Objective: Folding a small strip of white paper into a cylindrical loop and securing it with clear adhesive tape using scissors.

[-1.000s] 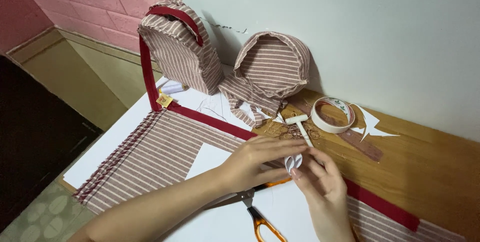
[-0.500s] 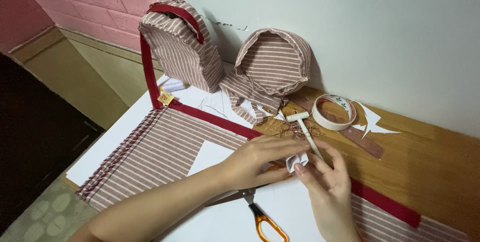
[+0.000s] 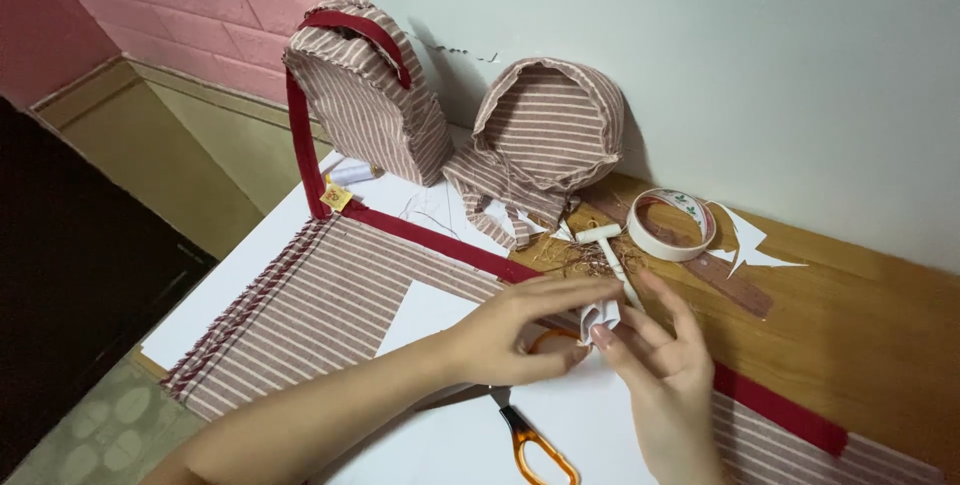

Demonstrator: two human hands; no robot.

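Both hands meet over the table: the left hand [image 3: 515, 330] and the right hand [image 3: 655, 375] pinch a small folded white piece [image 3: 600, 315] between narrowed fingertips, so it sits right at the meeting point of the fingers. Just beneath the left fingers lie orange-handled scissors [image 3: 530, 435] on white paper [image 3: 590, 425]. Just beyond the fingertips lies a white T-shaped tool [image 3: 610, 250] beside a tangle of loose threads [image 3: 575, 257]. Farther out from the right fingers rests a roll of tape [image 3: 670, 225]. Striped fabric [image 3: 320, 315] spreads out past the left wrist, with a striped backpack [image 3: 365, 95] well beyond.
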